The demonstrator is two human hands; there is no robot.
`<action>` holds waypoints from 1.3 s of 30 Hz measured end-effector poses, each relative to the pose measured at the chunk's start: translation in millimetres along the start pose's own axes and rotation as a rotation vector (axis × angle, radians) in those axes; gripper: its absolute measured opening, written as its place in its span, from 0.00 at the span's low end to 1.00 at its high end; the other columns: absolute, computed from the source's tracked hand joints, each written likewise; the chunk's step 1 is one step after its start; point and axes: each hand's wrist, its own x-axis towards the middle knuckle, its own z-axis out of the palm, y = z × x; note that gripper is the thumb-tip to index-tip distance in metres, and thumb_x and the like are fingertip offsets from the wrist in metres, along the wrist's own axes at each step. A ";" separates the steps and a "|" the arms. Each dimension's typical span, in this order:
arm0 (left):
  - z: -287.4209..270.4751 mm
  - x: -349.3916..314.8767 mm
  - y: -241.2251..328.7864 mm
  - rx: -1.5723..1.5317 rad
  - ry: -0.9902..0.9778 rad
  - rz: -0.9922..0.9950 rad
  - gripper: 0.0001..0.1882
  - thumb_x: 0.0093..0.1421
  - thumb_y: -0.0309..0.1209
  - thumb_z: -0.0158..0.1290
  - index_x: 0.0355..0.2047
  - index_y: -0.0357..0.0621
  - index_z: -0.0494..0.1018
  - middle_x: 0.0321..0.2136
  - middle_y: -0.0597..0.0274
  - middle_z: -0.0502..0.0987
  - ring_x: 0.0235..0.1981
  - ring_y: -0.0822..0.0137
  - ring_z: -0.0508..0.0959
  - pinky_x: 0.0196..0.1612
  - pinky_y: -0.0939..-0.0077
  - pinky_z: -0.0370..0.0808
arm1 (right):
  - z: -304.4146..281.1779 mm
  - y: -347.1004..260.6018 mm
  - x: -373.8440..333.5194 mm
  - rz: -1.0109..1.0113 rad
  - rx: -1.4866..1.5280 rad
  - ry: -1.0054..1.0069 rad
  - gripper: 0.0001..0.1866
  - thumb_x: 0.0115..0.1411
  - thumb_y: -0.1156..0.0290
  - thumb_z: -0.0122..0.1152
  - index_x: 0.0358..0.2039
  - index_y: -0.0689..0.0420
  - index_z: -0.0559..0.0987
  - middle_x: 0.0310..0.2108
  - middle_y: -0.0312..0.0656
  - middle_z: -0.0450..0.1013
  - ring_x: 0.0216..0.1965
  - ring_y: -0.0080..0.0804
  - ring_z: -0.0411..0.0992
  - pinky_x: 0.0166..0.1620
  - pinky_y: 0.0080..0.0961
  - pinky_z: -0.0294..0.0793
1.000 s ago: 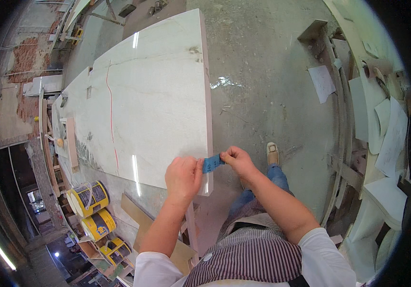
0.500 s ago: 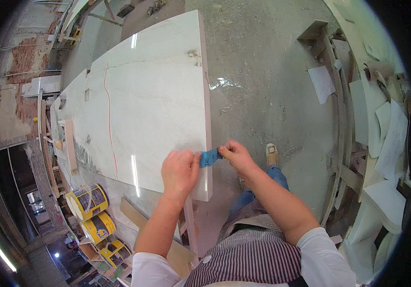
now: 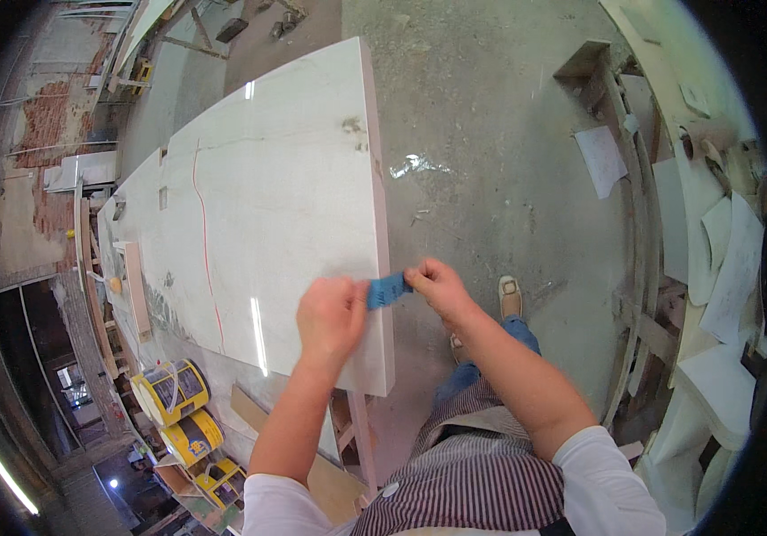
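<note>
A short blue strip of sandpaper [image 3: 387, 291], with printing on its back, is stretched over the right edge of a large white stone slab [image 3: 285, 196]. My left hand [image 3: 331, 314], closed above the slab's top, grips the strip's left end. Just past the edge, over the floor, my right hand [image 3: 436, 288] pinches the other end between thumb and fingers. The strip looks bent at the slab's edge; how firmly it presses there I cannot tell. A thin red line runs along the slab farther left.
Yellow-and-black buckets [image 3: 170, 391] stand at lower left beside a board [image 3: 254, 413]. On the right, a wooden rack [image 3: 631, 223] holds stone pieces, with a white sheet [image 3: 600, 158] against it. Concrete floor [image 3: 491, 161] lies between slab and rack.
Both hands and the strip have shifted slightly left along with the slab's edge in view. The slab's ends sit lower in the picture. Both hands keep their grip on the strip.
</note>
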 end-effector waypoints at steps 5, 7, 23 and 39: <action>-15.8 26.3 -16.4 -0.032 -0.113 -0.254 0.15 0.59 0.33 0.53 0.17 0.42 0.69 0.18 0.54 0.71 0.23 0.51 0.71 0.27 0.59 0.67 | 7.7 -29.8 -4.6 -0.055 -0.007 -0.128 0.12 0.61 0.61 0.61 0.26 0.54 0.72 0.24 0.27 0.64 0.27 0.16 0.58 0.30 0.18 0.57; 1.0 21.4 4.0 0.017 0.029 0.075 0.17 0.61 0.34 0.52 0.16 0.41 0.68 0.16 0.52 0.70 0.20 0.52 0.70 0.24 0.60 0.65 | -8.6 4.3 17.4 -0.033 -0.008 -0.048 0.12 0.61 0.61 0.61 0.26 0.54 0.72 0.24 0.27 0.64 0.27 0.16 0.58 0.30 0.18 0.57; 2.1 84.6 16.6 0.016 -0.014 0.098 0.20 0.63 0.35 0.49 0.16 0.38 0.65 0.14 0.51 0.67 0.19 0.49 0.68 0.23 0.58 0.63 | -13.7 -52.6 56.2 0.025 0.007 0.020 0.13 0.60 0.61 0.62 0.24 0.56 0.73 0.23 0.29 0.64 0.28 0.18 0.60 0.32 0.22 0.62; 3.0 157.3 10.1 0.053 0.030 0.035 0.17 0.61 0.32 0.51 0.16 0.40 0.67 0.14 0.52 0.68 0.19 0.49 0.69 0.23 0.55 0.63 | -22.6 -93.9 118.2 -0.084 -0.010 -0.044 0.14 0.60 0.61 0.62 0.24 0.56 0.73 0.23 0.29 0.65 0.28 0.17 0.60 0.31 0.21 0.62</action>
